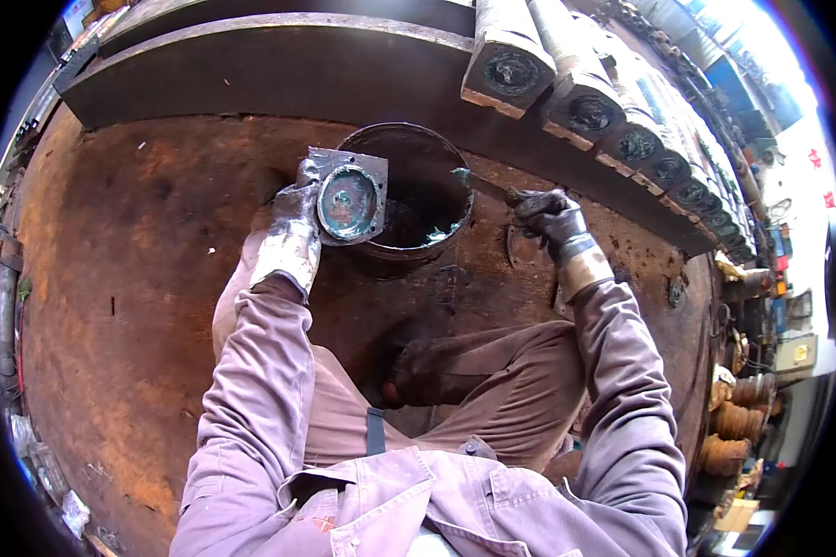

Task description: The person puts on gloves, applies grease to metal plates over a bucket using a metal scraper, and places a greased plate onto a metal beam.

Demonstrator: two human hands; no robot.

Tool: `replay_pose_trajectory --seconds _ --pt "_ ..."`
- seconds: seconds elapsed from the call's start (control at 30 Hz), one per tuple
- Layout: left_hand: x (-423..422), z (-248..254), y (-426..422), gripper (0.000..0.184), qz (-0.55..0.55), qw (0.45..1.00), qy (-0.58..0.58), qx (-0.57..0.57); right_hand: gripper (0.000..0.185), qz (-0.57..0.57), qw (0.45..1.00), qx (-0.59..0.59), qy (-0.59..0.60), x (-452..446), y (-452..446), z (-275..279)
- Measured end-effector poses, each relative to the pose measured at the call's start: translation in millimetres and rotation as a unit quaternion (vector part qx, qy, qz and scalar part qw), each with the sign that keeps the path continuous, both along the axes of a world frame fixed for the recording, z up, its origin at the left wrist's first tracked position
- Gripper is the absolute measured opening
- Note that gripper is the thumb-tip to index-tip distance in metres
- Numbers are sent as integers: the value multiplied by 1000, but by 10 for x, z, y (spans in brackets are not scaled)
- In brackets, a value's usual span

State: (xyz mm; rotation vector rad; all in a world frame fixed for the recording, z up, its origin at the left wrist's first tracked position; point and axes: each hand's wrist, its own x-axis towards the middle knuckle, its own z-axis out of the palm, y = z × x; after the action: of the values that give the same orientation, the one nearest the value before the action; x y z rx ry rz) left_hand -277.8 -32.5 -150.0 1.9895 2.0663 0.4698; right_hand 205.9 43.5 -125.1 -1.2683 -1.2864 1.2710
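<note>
Two-handed, working above a rusty floor (111, 278): pinching the square plate (353, 197) by its left edge with the gloved left hand (293, 227), facing its round, paste-smeared recess (346, 208) upward, overlapping the left side of the bucket (409, 261). Curling the gloved right hand (553, 221) inward beyond the bucket's right side, perhaps around a thin dark tool (492, 187); not being able to tell for certain. Probably working best by gripping only the plate's rim, sparing the smeared recess, and steadying everything near the bucket's mouth for catching drips. Minding the bucket's paste-smeared right lip, the long beam (269, 74) running close behind, and the square block ends (511, 74) jutting over at upper right. Finding more room leftward across the floor, less toward the folded legs (502, 381) below.
</note>
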Motion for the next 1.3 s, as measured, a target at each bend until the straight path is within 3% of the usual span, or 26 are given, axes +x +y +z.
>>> replay_pose_trajectory --seconds 0.03,0.07,0.1,0.17,0.23,0.3,0.33,0.37,0.43,0.5,0.57,0.67,0.7,0.73,0.77,0.8,0.83,0.87,0.9,0.97,1.0,1.07,1.17,1.2,1.23,1.3 --pt "52 140 -26 31 2 1000 3 -2 21 2 1000 -2 3 -60 -7 -6" --pt "125 284 -60 29 26 1000 -8 -10 24 95 970 133 -182 -116 -34 -20" --pt "165 340 -84 28 49 998 -19 -19 26 124 913 124 -368 -261 -88 101" --pt "90 171 -94 26 35 999 -31 1 33 202 660 150 -708 -552 -193 345" --pt "20 53 -59 25 18 999 -41 23 42 229 625 188 -722 -185 -94 -89" --pt "-17 -13 -43 23 24 1000 -8 -13 32 214 672 172 -688 208 33 -336" --pt "-14 -18 -55 23 24 1000 -10 -15 27 240 620 202 -719 117 -104 -29" --pt "-5 -9 -56 23 26 1000 -7 -3 44 248 633 184 -710 105 -176 112" --pt "-3 -46 -47 24 25 1000 -6 8 50 249 699 128 -657 165 -293 330" --pt "-25 -94 -46 24 17 1000 6 19 56 243 673 53 -697 391 -231 309" --pt "6 -55 -50 24 25 999 1 20 46 262 587 -68 -763 401 -159 417" --pt "16 3 -54 25 44 999 -9 -26 21 187 608 8 -772 231 -295 644" --pt "4 7 -66 26 23 999 14 -26 21 188 606 10 -773 305 -208 510" --pt "2 6 -87 27 1 999 39 -28 21 122 828 42 -545 444 -80 251" --pt "22 15 -101 27 0 999 39 -28 22 41 962 69 -260 524 9 118" --pt "54 38 -94 27 13 1000 12 -7 25 32 986 36 -158 341 32 280" --pt "66 63 -79 28 27 999 -16 15 24 -71 993 -30 -94 11 88 453" --pt "57 -67 -42 28 18 994 -54 96 25 -100 992 -52 -47 -129 213 445" --pt "65 -22 -46 28 20 994 -51 97 26 -127 989 -75 0 -255 303 428" --pt "91 73 -80 27 21 999 -16 31 27 -119 981 -154 -1 -470 344 469" --pt "58 -20 -84 28 19 998 -25 61 27 -115 981 -156 1 -384 401 225" --pt "33 -83 -53 27 12 999 -11 51 31 -1 982 111 -150 103 534 -508" --pt "36 -73 -102 26 -5 999 20 33 31 37 883 150 -443 147 217 -209" --pt "38 -86 -101 25 -8 998 15 52 30 -69 972 -36 -223 201 297 -195" --pt "44 -88 -94 25 -12 997 10 72 31 -172 960 -219 19 266 388 -135" --pt "53 -16 -100 24 -19 998 31 43 24 -209 955 -203 -45 355 473 39"
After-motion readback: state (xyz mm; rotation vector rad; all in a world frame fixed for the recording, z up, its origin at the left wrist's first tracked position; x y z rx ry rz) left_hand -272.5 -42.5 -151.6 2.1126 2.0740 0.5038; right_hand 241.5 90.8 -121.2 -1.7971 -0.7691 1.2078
